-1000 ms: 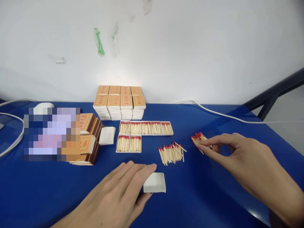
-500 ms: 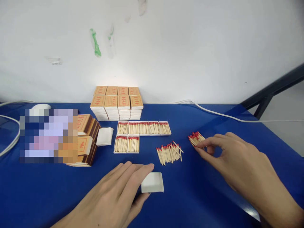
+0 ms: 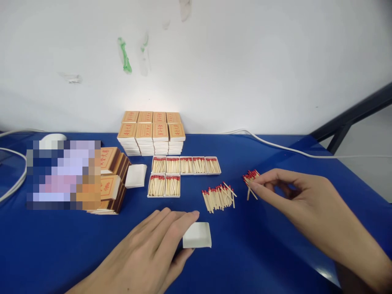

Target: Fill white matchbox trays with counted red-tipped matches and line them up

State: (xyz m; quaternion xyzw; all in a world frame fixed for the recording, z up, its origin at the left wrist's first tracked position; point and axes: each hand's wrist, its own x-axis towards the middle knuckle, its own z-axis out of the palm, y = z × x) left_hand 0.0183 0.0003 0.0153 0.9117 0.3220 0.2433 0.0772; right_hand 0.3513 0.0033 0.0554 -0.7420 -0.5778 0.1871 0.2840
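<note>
While left hand (image 3: 150, 249) grips shallow white tray (image 3: 197, 235), right hand (image 3: 309, 208) pinches pale, red-headed matches (image 3: 251, 175).

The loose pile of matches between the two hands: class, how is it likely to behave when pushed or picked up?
Pushed, the loose matches would probably fan out rather than move as one block, since nothing visible binds them and a few lie crosswise. Picked up, each one should feel light and fairly stiff, being thin and straight.

Two bare hands (image 3: 150, 249), slim fingers (image 3: 180, 226), small dark spot (image 3: 128, 289) near left wrist
</note>
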